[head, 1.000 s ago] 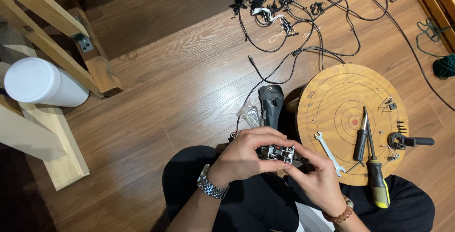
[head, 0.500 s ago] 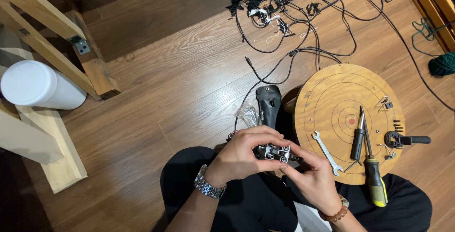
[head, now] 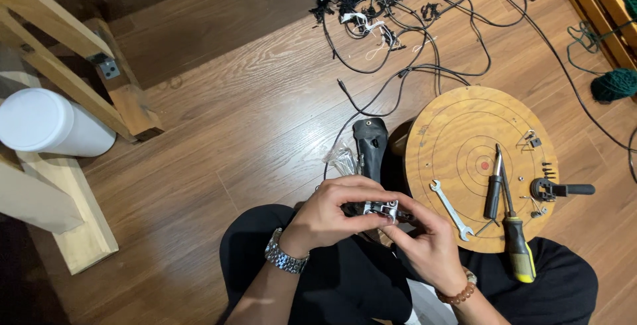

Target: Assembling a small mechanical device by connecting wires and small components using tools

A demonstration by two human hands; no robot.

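Observation:
Both hands hold a small silver and black metal part [head: 383, 209] over my lap. My left hand [head: 332, 215], with a metal watch on its wrist, covers the part from the left with fingers curled over it. My right hand [head: 428, 239], with a bead bracelet on its wrist, pinches the part's right end from below. A long black piece [head: 370, 146] reaches up from behind the hands toward the floor. Most of the part is hidden by my fingers.
A round wooden board [head: 464, 126] to the right carries a small wrench [head: 450, 208], two screwdrivers [head: 511, 232], a black-handled tool [head: 557, 190] and loose screws. Tangled black cables [head: 391, 13] lie above. A white cylinder [head: 50, 125] and wooden frame [head: 73, 53] stand left. A clear plastic bag [head: 342, 159] lies nearby.
The hands stay on the part with only small finger shifts. The view has drifted slightly.

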